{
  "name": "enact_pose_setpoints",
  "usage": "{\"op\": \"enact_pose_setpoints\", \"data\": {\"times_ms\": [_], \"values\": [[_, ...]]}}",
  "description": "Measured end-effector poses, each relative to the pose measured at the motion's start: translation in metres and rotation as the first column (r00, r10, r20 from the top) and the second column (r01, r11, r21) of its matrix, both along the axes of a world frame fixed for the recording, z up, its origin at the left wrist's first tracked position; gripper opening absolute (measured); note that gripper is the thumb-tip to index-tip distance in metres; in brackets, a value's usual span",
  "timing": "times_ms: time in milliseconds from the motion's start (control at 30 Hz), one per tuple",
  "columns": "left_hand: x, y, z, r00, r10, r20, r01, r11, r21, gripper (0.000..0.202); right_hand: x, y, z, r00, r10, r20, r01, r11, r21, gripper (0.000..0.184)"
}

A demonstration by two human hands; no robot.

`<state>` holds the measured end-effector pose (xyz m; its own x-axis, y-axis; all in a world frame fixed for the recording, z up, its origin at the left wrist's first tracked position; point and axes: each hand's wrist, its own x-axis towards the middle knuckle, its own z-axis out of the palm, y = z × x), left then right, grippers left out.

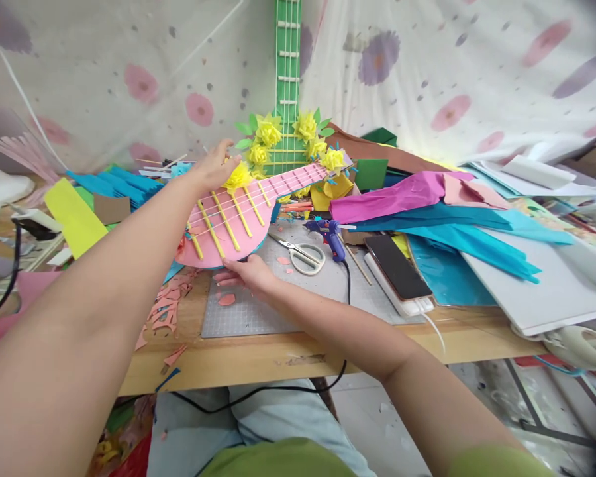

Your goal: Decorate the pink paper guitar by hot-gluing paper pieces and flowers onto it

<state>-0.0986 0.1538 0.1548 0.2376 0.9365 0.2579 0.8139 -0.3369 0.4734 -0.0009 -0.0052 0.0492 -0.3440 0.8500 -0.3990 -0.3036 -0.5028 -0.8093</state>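
Note:
A pink paper model of a lute-like instrument (236, 217) is tilted above the table, with yellow strips and white strings across its rounded body. My left hand (217, 167) is at its upper edge, beside a yellow paper flower (238, 176); its fingers curl over the edge and are partly hidden. With the thumb at the lower edge and fingers beneath, my right hand (251, 273) grips the body. Behind it stands a green paper instrument neck (288, 86) with white frets and yellow flowers (268, 130) around it.
Scissors (305, 257) and a blue glue gun (330, 235) with a black cord lie on a grey cutting mat (258, 311). A phone (398, 266) rests on a white power strip. Coloured paper (397, 194) piles up right; pink scraps (166, 308) lie left.

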Motion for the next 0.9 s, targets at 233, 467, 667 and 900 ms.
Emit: {"op": "enact_pose_setpoints", "data": {"times_ms": [233,467,667,900], "values": [[-0.015,0.005,-0.013,0.988,0.080,0.134,-0.088,0.994,0.062,0.049,0.011,0.022,-0.007,0.998,-0.062,0.014,0.063,0.998,-0.029,0.012],[-0.058,-0.045,-0.042,0.928,0.135,0.347,-0.267,0.892,0.365,0.020,0.024,0.033,-0.019,0.983,-0.010,0.181,0.012,1.000,-0.014,0.009],[-0.078,-0.087,-0.077,0.808,0.258,0.529,-0.499,0.777,0.384,0.010,0.054,0.022,-0.006,0.908,0.167,0.385,-0.223,0.969,0.104,0.017],[-0.062,-0.133,-0.109,0.915,0.127,0.382,-0.248,0.925,0.288,0.012,0.121,0.015,0.001,0.737,0.113,0.666,-0.404,0.865,0.300,0.010]]}}
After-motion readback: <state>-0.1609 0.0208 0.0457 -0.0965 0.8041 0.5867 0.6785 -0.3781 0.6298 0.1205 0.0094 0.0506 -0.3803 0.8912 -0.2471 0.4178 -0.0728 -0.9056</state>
